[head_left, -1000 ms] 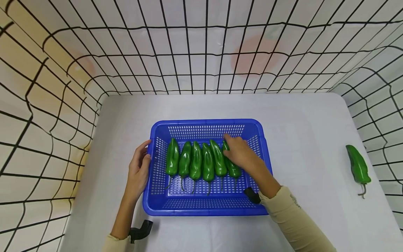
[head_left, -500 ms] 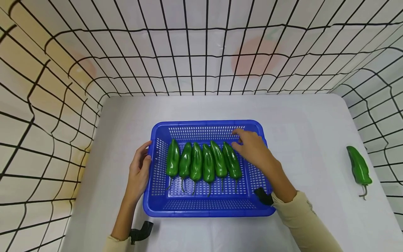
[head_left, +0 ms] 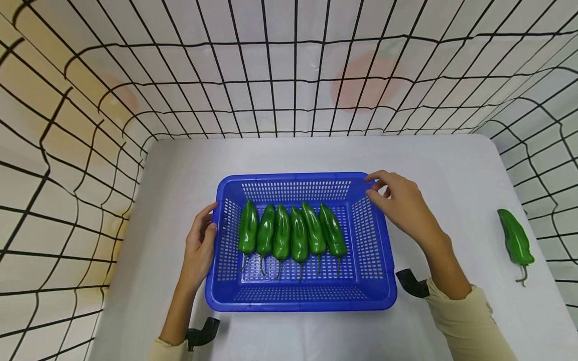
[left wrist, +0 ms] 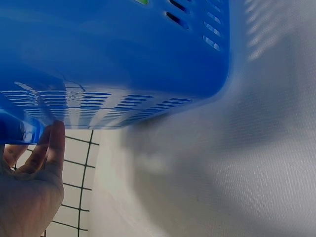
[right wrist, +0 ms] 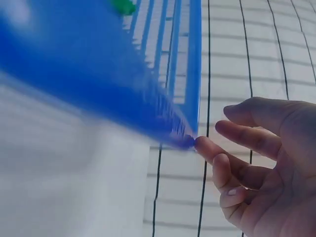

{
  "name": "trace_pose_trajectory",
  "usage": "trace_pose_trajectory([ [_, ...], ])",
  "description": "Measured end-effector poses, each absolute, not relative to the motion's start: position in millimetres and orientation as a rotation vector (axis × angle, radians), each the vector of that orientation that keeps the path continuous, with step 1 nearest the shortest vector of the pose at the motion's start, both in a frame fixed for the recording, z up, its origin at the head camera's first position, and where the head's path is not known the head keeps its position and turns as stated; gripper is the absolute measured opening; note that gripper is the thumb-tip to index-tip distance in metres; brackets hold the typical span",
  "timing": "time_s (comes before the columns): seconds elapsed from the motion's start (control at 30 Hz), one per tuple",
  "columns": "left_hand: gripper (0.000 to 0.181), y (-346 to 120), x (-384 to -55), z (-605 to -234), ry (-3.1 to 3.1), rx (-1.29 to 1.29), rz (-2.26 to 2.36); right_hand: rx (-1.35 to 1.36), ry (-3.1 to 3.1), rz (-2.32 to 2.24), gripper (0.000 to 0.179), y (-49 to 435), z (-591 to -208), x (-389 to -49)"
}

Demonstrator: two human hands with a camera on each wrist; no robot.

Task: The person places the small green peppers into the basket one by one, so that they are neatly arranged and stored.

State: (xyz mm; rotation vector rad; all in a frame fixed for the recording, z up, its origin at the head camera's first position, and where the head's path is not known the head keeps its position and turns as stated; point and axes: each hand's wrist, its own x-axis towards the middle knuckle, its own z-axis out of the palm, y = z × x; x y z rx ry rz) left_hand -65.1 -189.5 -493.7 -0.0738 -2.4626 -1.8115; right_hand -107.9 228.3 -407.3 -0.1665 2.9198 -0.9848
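Observation:
A blue plastic basket [head_left: 300,305] sits on the white table with several green peppers [head_left: 299,235] lying side by side in it, stems toward the near side. My left hand [head_left: 199,245] rests against the basket's left side, its fingertips right at the rim. In the left wrist view the left fingers [left wrist: 57,143] reach up to the slotted outer wall, fairly straight. Over the basket's far right corner is my right hand [head_left: 402,203], fingers loosely bent with nothing between them. One right fingertip overlaps the rim corner in the right wrist view.
Another green pepper [head_left: 516,238] lies apart at the table's right side. Black wire mesh [head_left: 295,80] rises along the back and both sides of the white table [head_left: 442,165]. A dark camera mount [head_left: 413,283] sticks out from the right wrist, another from the left wrist.
My right hand has let go of the rightmost pepper in the basket and moved right, up to the basket's far right corner. The left hand stays where it was.

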Motion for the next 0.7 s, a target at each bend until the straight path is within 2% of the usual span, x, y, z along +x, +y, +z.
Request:
trace_pose_trajectory([
  [0.7, 0.045, -186.5, -64.5, -489.2, -2.494, -0.02, -1.797, 0.262, 3.031, -0.739, 0.033, 357.0, -439.1, -83.7],
])
